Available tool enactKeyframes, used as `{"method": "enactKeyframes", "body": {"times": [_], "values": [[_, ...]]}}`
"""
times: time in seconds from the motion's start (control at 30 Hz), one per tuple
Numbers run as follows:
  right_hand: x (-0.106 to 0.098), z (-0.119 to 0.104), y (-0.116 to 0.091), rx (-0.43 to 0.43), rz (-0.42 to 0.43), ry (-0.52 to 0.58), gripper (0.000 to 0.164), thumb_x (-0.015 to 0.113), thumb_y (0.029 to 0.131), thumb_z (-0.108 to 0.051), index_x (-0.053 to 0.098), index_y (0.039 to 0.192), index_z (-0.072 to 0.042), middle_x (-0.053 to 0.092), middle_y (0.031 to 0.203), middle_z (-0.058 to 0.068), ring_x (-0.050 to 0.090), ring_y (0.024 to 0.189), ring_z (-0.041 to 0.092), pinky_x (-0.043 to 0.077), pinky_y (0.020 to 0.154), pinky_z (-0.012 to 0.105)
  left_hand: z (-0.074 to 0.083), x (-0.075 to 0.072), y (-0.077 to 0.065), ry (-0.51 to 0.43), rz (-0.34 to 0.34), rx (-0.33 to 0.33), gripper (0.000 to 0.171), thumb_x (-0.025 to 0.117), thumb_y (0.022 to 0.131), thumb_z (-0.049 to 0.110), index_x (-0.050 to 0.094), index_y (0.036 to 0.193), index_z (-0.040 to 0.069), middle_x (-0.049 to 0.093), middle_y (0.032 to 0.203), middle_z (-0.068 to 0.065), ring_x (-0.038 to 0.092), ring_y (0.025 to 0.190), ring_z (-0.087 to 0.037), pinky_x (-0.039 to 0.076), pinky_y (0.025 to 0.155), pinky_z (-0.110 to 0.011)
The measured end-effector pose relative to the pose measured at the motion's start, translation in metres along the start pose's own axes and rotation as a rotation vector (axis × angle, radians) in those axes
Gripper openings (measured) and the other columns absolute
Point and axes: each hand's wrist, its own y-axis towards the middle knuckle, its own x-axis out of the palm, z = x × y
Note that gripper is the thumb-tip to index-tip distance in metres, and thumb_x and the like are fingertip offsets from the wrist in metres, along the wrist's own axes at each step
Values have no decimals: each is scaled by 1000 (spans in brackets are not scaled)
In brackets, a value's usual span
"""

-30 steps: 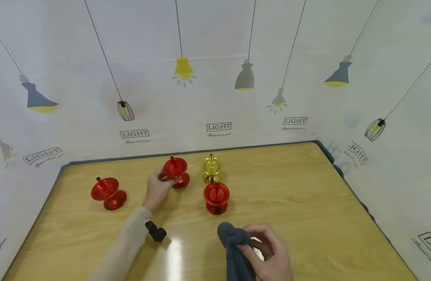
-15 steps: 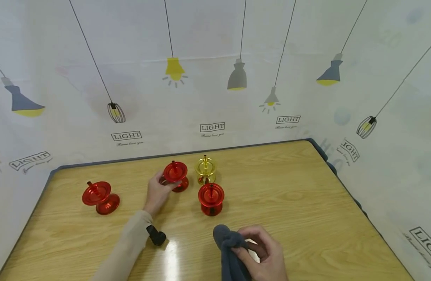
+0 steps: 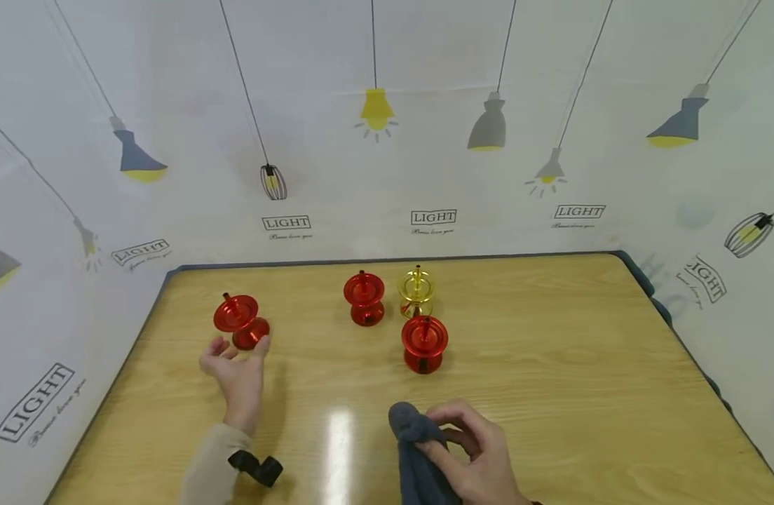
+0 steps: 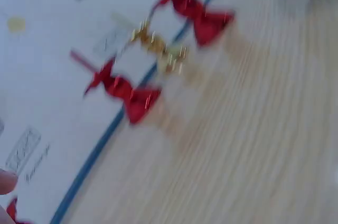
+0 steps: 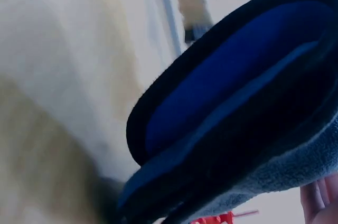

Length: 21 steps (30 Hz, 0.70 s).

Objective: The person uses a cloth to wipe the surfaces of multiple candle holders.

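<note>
At the table's left side a red metallic candle holder [image 3: 236,313] stands with its dish tipped to the left. Just in front of it is my left hand [image 3: 238,386], thumb and fingers spread on either side of its foot. My right hand [image 3: 481,452] pinches a folded dark grey-blue cloth [image 3: 414,445] low over the front of the table; in the right wrist view the cloth [image 5: 285,179] fills much of the picture. Further right stand two more red candle holders, one at the back [image 3: 364,290] and one nearer [image 3: 423,338], with a gold candle holder [image 3: 416,287] behind the nearer one.
The wooden table [image 3: 551,351] has a dark blue edge along the back. A white wall covering [image 3: 336,161] printed with lamps rises behind and beside it. A black strap mount [image 3: 256,468] sits on my left wrist. The left wrist view is blurred.
My left hand has let go of the back red candle holder, which now stands upright beside the gold one, and has moved left to the leftmost one. The right hand keeps its cloth; the view has turned left.
</note>
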Motion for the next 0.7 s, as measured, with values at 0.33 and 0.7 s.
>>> {"method": "enactKeyframes", "body": {"times": [0.33,0.7], "values": [[15,3,-6,17,-77,33,24,76,88,2,66,107,-7,70,102,11,70,91,17,63,70,34,-25,-29,61,126,8,65,66,72,93,7,34,146,-5,44,150,-25,44,139,-36,36,118,-45],[12,-9,5,182,88,-27,32,78,82,7,65,111,-1,70,106,3,70,98,11,61,79,28,13,-8,3,139,-475,526,35,78,90,12,67,123,6,71,115,-5,57,112,-2,40,108,-44]]}}
